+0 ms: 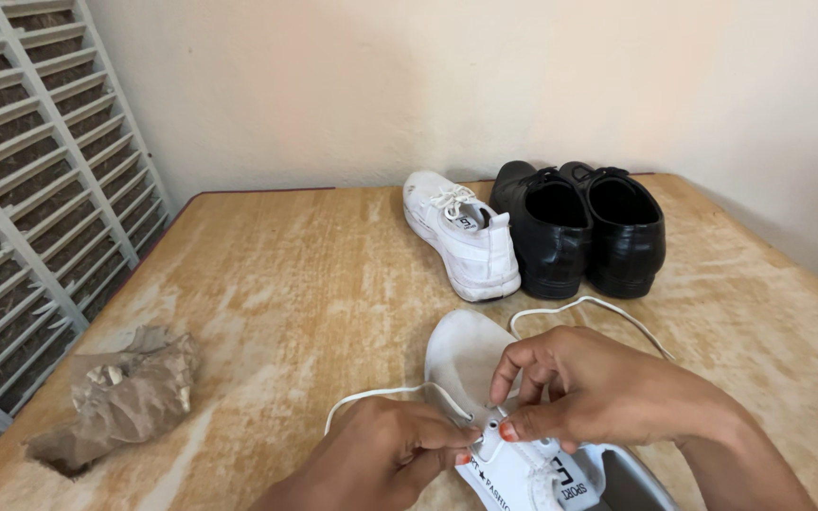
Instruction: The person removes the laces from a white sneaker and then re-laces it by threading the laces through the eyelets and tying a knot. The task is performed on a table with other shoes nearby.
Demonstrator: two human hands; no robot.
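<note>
Both hands are held low at the near edge of the worktop (pixel 267 274). The left hand (pixel 381 459) and right hand (pixel 598 388) are each pinched on the white lace (pixel 381 393) at the eyelets of the near white sneaker (pixel 485 397). Bare worktop is seen left of them, up to crumpled brown paper (pixel 130 397); three shoes are set far.

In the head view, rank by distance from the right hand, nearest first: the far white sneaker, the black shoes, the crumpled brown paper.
From the right hand:
1. Far white sneaker, straight ahead, slightly left.
2. Black shoes, ahead by the wall; nearly level with the sneaker, hard to separate.
3. Crumpled brown paper, far left.
</note>
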